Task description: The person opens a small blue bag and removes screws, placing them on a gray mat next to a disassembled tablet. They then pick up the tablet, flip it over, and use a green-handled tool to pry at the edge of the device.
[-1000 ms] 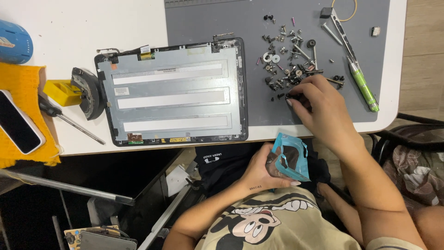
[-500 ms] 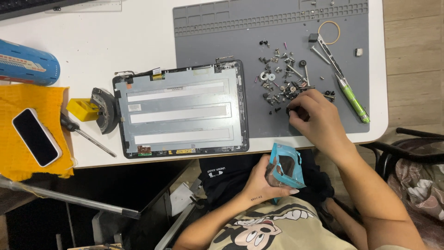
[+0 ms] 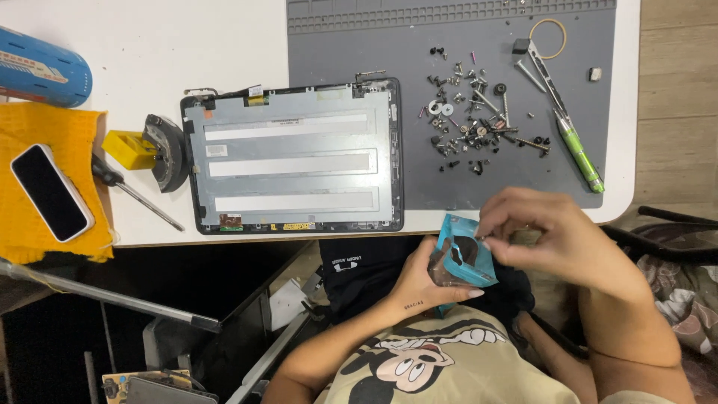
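**Both hands meet at a small blue pouch below the table edge**

The white table (image 3: 187,45) fills the upper part of the view, and a grey work mat (image 3: 359,52) covers its right portion. On the mat's left edge, partly over the bare table, lies an opened tablet-like device (image 3: 292,161), back up, showing a grey metal plate with three pale strips. At the table's left edge a yellow cloth (image 3: 45,127) carries a phone (image 3: 48,192) with a dark screen, and a blue cylinder (image 3: 41,69) lies above it. Between the cloth and the device sit a dark round part with a yellow block (image 3: 153,150) and a black-handled screwdriver (image 3: 134,191) lying slantwise

A scatter of screws and small metal parts (image 3: 471,116) lies on the mat to the right of the device. Beside it rest a green-handled tool (image 3: 580,153) and a pair of tweezers (image 3: 542,67), with a rubber band (image 3: 548,37) near the top

Below the table edge, above the person's lap, the left hand (image 3: 419,280) grips a small blue pouch (image 3: 464,258) from beneath, fingers curled around its lower side and thumb on its face. The right hand (image 3: 557,236) touches the pouch's upper right corner, thumb and forefinger pressed together in a pinch there; whether something tiny sits between those fingertips cannot be told. The pouch is well apart from the screws on the mat
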